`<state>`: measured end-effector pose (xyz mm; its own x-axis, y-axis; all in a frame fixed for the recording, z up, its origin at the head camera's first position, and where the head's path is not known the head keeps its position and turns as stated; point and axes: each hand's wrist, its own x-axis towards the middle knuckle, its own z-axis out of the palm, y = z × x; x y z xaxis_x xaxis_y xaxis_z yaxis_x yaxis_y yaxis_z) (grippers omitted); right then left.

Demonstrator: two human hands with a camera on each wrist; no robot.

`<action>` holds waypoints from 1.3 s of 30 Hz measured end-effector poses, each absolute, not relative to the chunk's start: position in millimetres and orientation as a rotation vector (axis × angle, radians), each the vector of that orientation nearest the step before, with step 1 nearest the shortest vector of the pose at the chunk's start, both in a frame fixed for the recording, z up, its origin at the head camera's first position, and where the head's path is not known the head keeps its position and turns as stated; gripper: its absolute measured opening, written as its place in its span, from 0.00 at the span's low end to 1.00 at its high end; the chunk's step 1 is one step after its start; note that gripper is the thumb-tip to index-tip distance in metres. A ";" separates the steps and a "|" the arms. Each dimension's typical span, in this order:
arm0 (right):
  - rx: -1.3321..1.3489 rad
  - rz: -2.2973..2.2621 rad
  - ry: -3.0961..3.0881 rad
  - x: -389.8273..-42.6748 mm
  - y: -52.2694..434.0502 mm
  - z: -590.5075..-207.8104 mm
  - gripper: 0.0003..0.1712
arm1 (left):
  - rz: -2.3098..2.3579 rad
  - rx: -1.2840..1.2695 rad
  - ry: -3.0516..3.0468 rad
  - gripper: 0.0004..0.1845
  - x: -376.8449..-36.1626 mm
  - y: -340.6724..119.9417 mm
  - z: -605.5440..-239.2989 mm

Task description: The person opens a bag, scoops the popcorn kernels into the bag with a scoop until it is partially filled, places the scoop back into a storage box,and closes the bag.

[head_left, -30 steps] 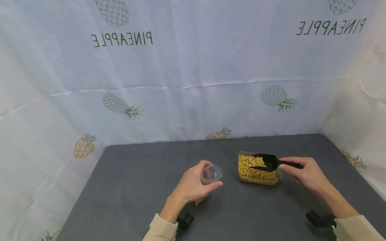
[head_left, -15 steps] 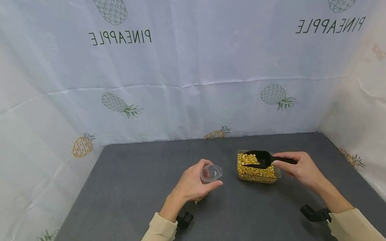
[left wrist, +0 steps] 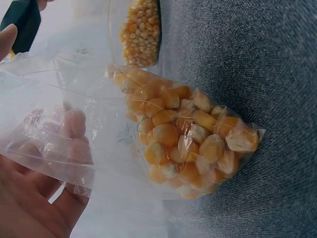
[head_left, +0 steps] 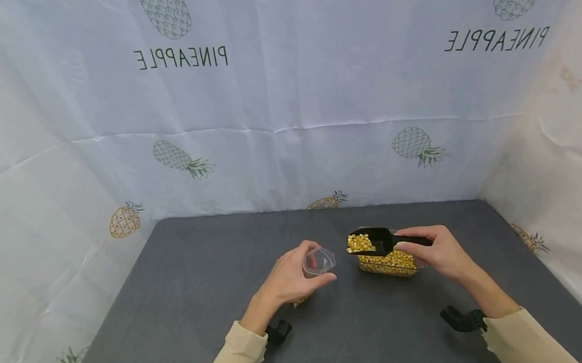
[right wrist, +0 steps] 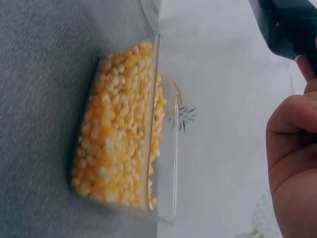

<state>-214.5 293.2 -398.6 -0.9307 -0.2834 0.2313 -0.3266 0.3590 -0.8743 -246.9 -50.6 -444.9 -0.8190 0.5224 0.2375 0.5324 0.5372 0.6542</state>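
Observation:
My left hand (head_left: 286, 280) holds a clear plastic bag (head_left: 318, 260) upright, thumb and fingers spread around its wide mouth. Corn kernels (left wrist: 183, 139) fill the bag's lower part, which hangs down close to the table in the left wrist view. In my right hand (head_left: 445, 253) is the handle of a black scoop (head_left: 383, 241), gripped between thumb and fingers. A heap of yellow kernels (head_left: 360, 243) lies in the scoop, whose front points left toward the bag. Below it stands a clear rectangular container (right wrist: 171, 193) of corn kernels (right wrist: 116, 129).
A dark grey cloth covers the table (head_left: 215, 270). White curtains (head_left: 282, 94) with pineapple prints hang behind it and along both sides. Black straps (head_left: 279, 331) with cameras sit at both wrists.
My right hand has drawn the scoop leftward through the corn and raised it above the container, now loaded with kernels. The left hand and the bag have stayed in place.

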 end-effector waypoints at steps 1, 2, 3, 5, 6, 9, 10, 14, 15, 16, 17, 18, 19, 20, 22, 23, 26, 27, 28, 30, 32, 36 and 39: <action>0.582 1.667 -2.554 -214.8 290.9 -397.3 0.19 | -1.174 -0.937 -2.745 0.35 -246.8 -50.5 -445.1; 0.589 1.674 -2.552 -215.1 288.7 -396.3 0.19 | -1.176 -0.935 -2.746 0.35 -246.6 -50.6 -444.9; 0.600 1.673 -2.554 -215.4 286.8 -395.5 0.19 | -1.177 -0.933 -2.748 0.35 -246.4 -50.6 -444.8; 0.605 1.684 -2.555 -216.1 283.1 -395.0 0.19 | -1.174 -0.930 -2.755 0.36 -246.0 -50.7 -444.6; 0.609 1.690 -2.556 -216.6 281.2 -394.9 0.19 | -1.169 -0.929 -2.759 0.36 -245.9 -50.7 -444.8; 0.633 1.703 -2.557 -218.1 276.0 -395.7 0.19 | -1.158 -0.927 -2.765 0.36 -245.4 -51.0 -444.7; 0.641 1.711 -2.555 -218.5 274.3 -396.0 0.18 | -1.157 -0.926 -2.765 0.36 -245.3 -51.0 -444.6; 0.684 1.712 -2.556 -220.1 268.0 -397.5 0.18 | -1.171 -0.930 -2.768 0.37 -244.5 -51.2 -443.6; 0.693 1.715 -2.554 -220.6 266.6 -398.3 0.18 | -1.179 -0.933 -2.771 0.37 -244.4 -51.1 -443.5; 0.695 1.716 -2.554 -220.9 264.8 -399.2 0.18 | -1.184 -0.932 -2.775 0.38 -244.3 -50.9 -443.4; 0.695 1.706 -2.557 -221.5 263.1 -400.5 0.18 | -1.188 -0.935 -2.777 0.38 -244.2 -50.7 -443.4; 0.689 1.699 -2.560 -221.8 261.2 -401.8 0.18 | -1.195 -0.939 -2.777 0.39 -244.1 -50.5 -443.2; 0.686 1.687 -2.564 -222.1 259.4 -403.3 0.17 | -1.199 -0.941 -2.777 0.39 -244.1 -50.2 -443.6; 0.686 1.667 -2.564 -222.2 257.4 -404.5 0.17 | -1.200 -0.942 -2.778 0.39 -244.1 -50.0 -444.0; 0.668 1.635 -2.575 -221.8 253.6 -406.6 0.16 | -1.200 -0.936 -2.781 0.39 -244.0 -49.6 -444.7; 0.670 1.619 -2.577 -221.7 252.3 -407.9 0.16 | -1.201 -0.934 -2.782 0.39 -243.9 -49.5 -445.2; 0.672 1.643 -2.584 -221.0 249.4 -410.6 0.16 | -1.202 -0.925 -2.787 0.39 -243.6 -49.0 -446.1; 0.670 1.659 -2.589 -221.0 249.1 -411.6 0.16 | -1.201 -0.924 -2.787 0.40 -243.5 -48.8 -446.3; 0.670 1.672 -2.590 -221.0 248.8 -412.6 0.17 | -1.200 -0.925 -2.788 0.40 -243.4 -48.6 -446.4; 0.679 1.656 -2.592 -221.2 248.6 -414.0 0.16 | -1.193 -0.931 -2.788 0.40 -243.1 -48.2 -446.6; 0.681 1.602 -2.600 -221.5 248.2 -415.1 0.16 | -1.192 -0.938 -2.784 0.41 -242.5 -48.1 -446.1; 0.674 1.506 -2.635 -223.4 246.2 -414.5 0.16 | -1.180 -0.942 -2.785 0.41 -242.1 -47.8 -445.0; 0.667 1.535 -2.663 -225.4 244.5 -411.5 0.16 | -1.160 -0.945 -2.788 0.41 -242.8 -47.4 -444.7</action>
<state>-225.4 244.5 -411.5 -0.9102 -0.3608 0.2036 -0.3571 0.4341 -0.8271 -242.8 -47.4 -444.7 -0.8214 0.5345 0.1988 0.5178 0.5531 0.6527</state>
